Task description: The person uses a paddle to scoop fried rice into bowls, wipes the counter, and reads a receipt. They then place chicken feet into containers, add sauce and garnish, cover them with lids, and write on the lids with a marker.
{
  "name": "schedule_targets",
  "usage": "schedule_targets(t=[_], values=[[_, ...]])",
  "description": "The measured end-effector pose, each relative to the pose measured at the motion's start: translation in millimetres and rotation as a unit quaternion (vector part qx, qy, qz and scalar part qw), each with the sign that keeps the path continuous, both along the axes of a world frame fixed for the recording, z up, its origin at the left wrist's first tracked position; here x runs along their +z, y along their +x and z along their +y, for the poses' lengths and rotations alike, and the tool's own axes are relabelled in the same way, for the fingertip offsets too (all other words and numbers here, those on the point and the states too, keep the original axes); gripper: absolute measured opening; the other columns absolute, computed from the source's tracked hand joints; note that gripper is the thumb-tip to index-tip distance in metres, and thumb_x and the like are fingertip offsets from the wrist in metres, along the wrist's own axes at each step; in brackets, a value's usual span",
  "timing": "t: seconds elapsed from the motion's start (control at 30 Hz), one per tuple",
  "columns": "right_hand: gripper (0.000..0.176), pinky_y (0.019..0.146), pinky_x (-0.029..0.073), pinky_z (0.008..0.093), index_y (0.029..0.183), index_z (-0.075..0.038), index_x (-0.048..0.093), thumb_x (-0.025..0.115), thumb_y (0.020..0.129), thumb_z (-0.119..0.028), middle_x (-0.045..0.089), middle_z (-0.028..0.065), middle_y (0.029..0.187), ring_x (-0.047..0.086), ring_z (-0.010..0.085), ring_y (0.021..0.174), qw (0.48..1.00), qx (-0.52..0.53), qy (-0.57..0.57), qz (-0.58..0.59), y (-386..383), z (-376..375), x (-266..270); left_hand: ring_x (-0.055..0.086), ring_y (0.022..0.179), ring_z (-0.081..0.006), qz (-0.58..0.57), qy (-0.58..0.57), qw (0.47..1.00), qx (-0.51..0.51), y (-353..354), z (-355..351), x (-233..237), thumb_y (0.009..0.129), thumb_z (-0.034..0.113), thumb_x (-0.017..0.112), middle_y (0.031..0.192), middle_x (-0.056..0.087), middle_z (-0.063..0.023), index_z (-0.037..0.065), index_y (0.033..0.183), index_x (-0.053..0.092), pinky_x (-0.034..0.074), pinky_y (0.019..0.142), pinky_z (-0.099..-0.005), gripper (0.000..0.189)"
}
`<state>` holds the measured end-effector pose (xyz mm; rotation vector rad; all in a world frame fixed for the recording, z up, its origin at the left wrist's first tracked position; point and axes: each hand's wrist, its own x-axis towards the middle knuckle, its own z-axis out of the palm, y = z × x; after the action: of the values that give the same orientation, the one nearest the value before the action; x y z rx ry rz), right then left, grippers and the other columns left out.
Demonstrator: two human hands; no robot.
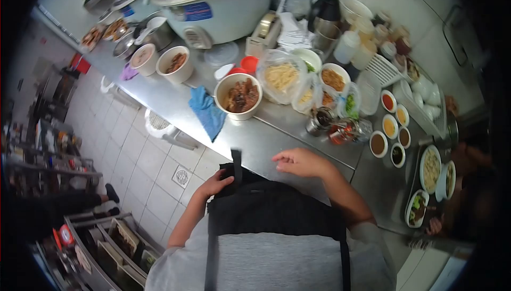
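Note:
My left hand [215, 183] rests at the edge of a black apron [277, 206], touching its cloth near a dark strap. Over the front part of the steel counter [250, 142] is my right hand [301, 162], its fingers apart and nothing in them. Ahead of both hands stands a white paper bowl [238, 96] with browned meat in it. A blue cloth [206, 112] lies to the left of that bowl. To the right are bags of shredded food [281, 77] and a glass jar [319, 121].
Two more paper bowls [174, 64] stand farther left, before a large rice cooker [213, 9]. Small sauce bowls [389, 126] and a tray with food dishes [430, 168] are at right. A person's hand [435, 226] shows beside the tray. White stools [159, 123] stand below the counter.

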<state>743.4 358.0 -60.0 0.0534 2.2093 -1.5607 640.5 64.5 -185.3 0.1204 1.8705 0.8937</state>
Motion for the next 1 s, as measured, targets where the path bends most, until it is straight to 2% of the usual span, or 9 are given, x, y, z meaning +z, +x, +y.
schedule_targets(t=[0.1, 0.2, 0.27, 0.3, 0.5, 0.63, 0.7, 0.87, 1.0], values=[[0.033, 0.066, 0.044, 0.0253, 0.104, -0.004, 0.054, 0.056, 0.078, -0.023, 0.060, 0.0087, 0.082, 0.055, 0.0130, 0.073, 0.998, -0.028, -0.003, 0.052, 6.6, 14.9, 22.8, 0.044, 0.108, -0.0310, 0.105, -0.061, 0.988, -0.093, -8.4, -3.3, 1.4, 0.072, 0.039, 0.059, 0.114, 0.046, -0.0239, 0.001, 0.119, 0.039, 0.036, 0.088, -0.0344, 0.064], [0.030, 0.068, 0.044, 0.0249, 0.104, -0.003, 0.054, 0.056, 0.078, -0.018, 0.060, 0.0084, 0.086, 0.056, 0.0129, 0.077, 0.995, -0.026, 0.025, 0.090, 19.0, 32.2, 66.4, 0.049, 0.100, -0.0338, 0.202, -0.080, 0.976, 0.005, -26.2, -5.6, -7.6, 0.072, 0.034, 0.059, 0.108, 0.049, -0.0245, -0.001, 0.113, 0.045, 0.040, 0.083, -0.0358, 0.056], [0.029, 0.071, 0.045, 0.0242, 0.104, -0.002, 0.054, 0.057, 0.077, -0.011, 0.059, 0.0081, 0.093, 0.057, 0.0127, 0.081, 0.994, -0.007, 0.035, 0.103, 29.8, 51.3, 88.0, 0.053, 0.087, -0.0324, 0.389, -0.027, 0.919, 0.055, -45.5, -8.4, -19.2, 0.073, 0.027, 0.059, 0.098, 0.052, -0.0226, -0.002, 0.108, 0.047, 0.042, 0.077, -0.0367, 0.047], [0.028, 0.071, 0.045, 0.0237, 0.103, -0.004, 0.055, 0.057, 0.076, -0.012, 0.060, 0.0077, 0.089, 0.057, 0.0121, 0.080, 0.992, -0.029, 0.045, 0.118, 35.3, 61.3, 98.6, 0.051, 0.088, -0.0294, 0.381, 0.039, 0.910, 0.162, -51.2, 2.7, -3.5, 0.073, 0.022, 0.059, 0.095, 0.050, -0.0210, -0.003, 0.107, 0.047, 0.041, 0.076, -0.0360, 0.044], [0.024, 0.067, 0.044, 0.0208, 0.099, -0.001, 0.058, 0.055, 0.076, -0.007, 0.060, 0.0041, 0.082, 0.055, 0.0087, 0.074, 0.950, -0.276, 0.067, 0.131, 39.3, 127.8, 132.8, 0.035, 0.104, -0.0307, 0.579, 0.067, 0.770, 0.261, -93.4, 36.0, 19.6, 0.071, 0.019, 0.059, 0.110, 0.036, -0.0204, -0.003, 0.116, 0.034, 0.034, 0.086, -0.0367, 0.056], [0.024, 0.063, 0.042, 0.0204, 0.099, 0.000, 0.058, 0.053, 0.076, -0.006, 0.059, 0.0027, 0.079, 0.052, 0.0078, 0.069, 0.934, -0.302, 0.118, 0.148, 26.6, 162.8, 118.5, 0.028, 0.112, -0.0364, 0.582, -0.082, 0.783, 0.206, -102.5, 65.1, 8.1, 0.070, 0.032, 0.057, 0.120, 0.031, -0.0243, 0.000, 0.119, 0.033, 0.020, 0.095, -0.0435, 0.063], [0.024, 0.061, 0.042, 0.0205, 0.098, 0.000, 0.058, 0.053, 0.076, -0.007, 0.058, 0.0023, 0.077, 0.051, 0.0078, 0.066, 0.934, -0.289, 0.160, 0.137, 12.1, 164.9, 114.9, 0.025, 0.115, -0.0367, 0.630, -0.147, 0.743, 0.172, -90.9, 78.7, 12.7, 0.072, 0.033, 0.054, 0.121, 0.031, -0.0248, 0.001, 0.120, 0.034, 0.019, 0.096, -0.0445, 0.061], [0.025, 0.059, 0.041, 0.0204, 0.097, 0.003, 0.057, 0.052, 0.077, -0.012, 0.057, 0.0023, 0.073, 0.051, 0.0087, 0.063, 0.885, -0.328, 0.302, 0.134, 1.8, 220.4, 104.8, 0.028, 0.113, -0.0388, 0.625, -0.113, 0.747, 0.193, -93.0, 76.5, 10.3, 0.074, 0.032, 0.050, 0.119, 0.033, -0.0268, 0.000, 0.118, 0.037, 0.019, 0.096, -0.0452, 0.056], [0.027, 0.054, 0.040, 0.0215, 0.095, 0.001, 0.058, 0.055, 0.077, -0.018, 0.056, -0.0005, 0.070, 0.050, 0.0088, 0.059, 0.805, -0.496, 0.260, 0.194, -4.1, 290.8, 100.1, 0.028, 0.113, -0.0384, 0.632, -0.106, 0.746, 0.182, -94.3, 74.0, 5.5, 0.077, 0.034, 0.046, 0.120, 0.031, -0.0269, 0.000, 0.119, 0.036, 0.020, 0.095, -0.0455, 0.055]])
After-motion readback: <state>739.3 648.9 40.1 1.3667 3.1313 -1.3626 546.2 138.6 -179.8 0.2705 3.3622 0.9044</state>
